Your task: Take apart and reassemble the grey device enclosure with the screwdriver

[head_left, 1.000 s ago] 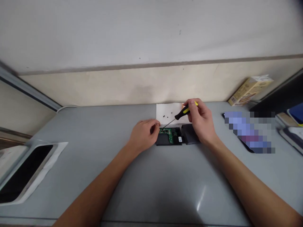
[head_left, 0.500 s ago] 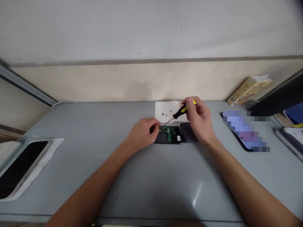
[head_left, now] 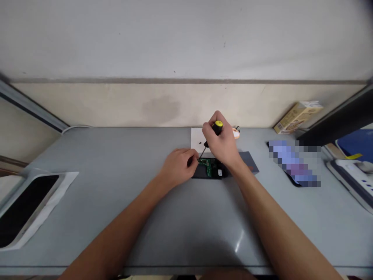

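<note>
One left hand (head_left: 177,167) and one right hand (head_left: 220,143), a single pair in frame, above one grey desk (head_left: 116,217). Among the items on view: one screwdriver (head_left: 217,130) with a black-and-yellow handle, one green circuit board (head_left: 210,167), one black casing (head_left: 201,172), one dark grey cover panel (head_left: 249,161). One sheet of white paper (head_left: 196,136) with one small black screw (head_left: 200,143) in sight. Also one orange-and-white trinket (head_left: 236,133), one cardboard box (head_left: 297,116), one pixelated flat object (head_left: 294,163), one white cable (head_left: 74,128), one silver-framed black panel (head_left: 25,210) on one white sheet (head_left: 68,182), one white-and-navy device (head_left: 349,177), one blue object (head_left: 352,142).
</note>
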The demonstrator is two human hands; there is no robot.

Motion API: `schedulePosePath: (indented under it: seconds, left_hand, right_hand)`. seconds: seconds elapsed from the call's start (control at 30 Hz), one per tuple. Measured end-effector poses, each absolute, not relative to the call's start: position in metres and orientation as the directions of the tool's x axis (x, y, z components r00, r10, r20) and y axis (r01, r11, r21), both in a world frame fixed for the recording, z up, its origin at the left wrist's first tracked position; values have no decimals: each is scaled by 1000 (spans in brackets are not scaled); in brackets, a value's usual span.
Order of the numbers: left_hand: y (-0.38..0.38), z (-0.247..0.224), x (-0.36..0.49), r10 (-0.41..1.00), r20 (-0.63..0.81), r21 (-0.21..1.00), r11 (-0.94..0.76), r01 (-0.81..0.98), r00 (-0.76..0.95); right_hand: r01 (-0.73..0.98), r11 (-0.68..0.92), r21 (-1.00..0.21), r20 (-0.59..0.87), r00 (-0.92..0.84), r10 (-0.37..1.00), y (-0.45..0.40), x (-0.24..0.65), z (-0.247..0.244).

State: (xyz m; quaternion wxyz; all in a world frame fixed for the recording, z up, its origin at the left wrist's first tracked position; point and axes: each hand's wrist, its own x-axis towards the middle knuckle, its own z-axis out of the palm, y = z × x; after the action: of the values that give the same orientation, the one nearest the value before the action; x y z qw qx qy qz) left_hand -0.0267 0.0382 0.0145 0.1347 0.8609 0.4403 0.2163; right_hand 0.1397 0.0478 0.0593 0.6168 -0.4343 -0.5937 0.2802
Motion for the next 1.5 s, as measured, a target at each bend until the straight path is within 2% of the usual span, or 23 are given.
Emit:
schedulePosePath:
  seconds: [0.17, 0.43, 0.6, 0.77, 1.03, 1.27, 1.5]
  left_hand:
    - [38, 14, -26, 826, 221, 399, -562, 725, 519]
    - [39, 13, -25, 831, 231, 452, -553, 700, 507]
    - [40, 11, -25, 828, 255, 462, -558, 689, 499]
    - [39, 12, -24, 827, 253, 461, -559, 689, 502]
    - [37, 13, -25, 831, 260, 446, -556, 702, 492]
    - [39, 12, -25, 840, 244, 445, -540, 714, 484]
    - [35, 16, -24, 848, 242, 453, -528, 719, 471]
  right_hand:
    - [-184, 406, -895, 387, 135, 912, 51, 136, 47]
    - [-373, 283, -883, 271, 85, 959, 43, 144, 50]
    - [-365, 262, -893, 256, 67, 964, 42, 146, 48]
    - [-287, 339, -896, 322, 106, 941, 44, 144, 43]
    - [-397, 269, -877, 284, 23, 959, 41, 146, 51]
    - [-291, 333, -897, 291, 177, 940, 43, 149, 46]
    - [-327, 267, -907, 259, 67, 963, 42, 150, 52]
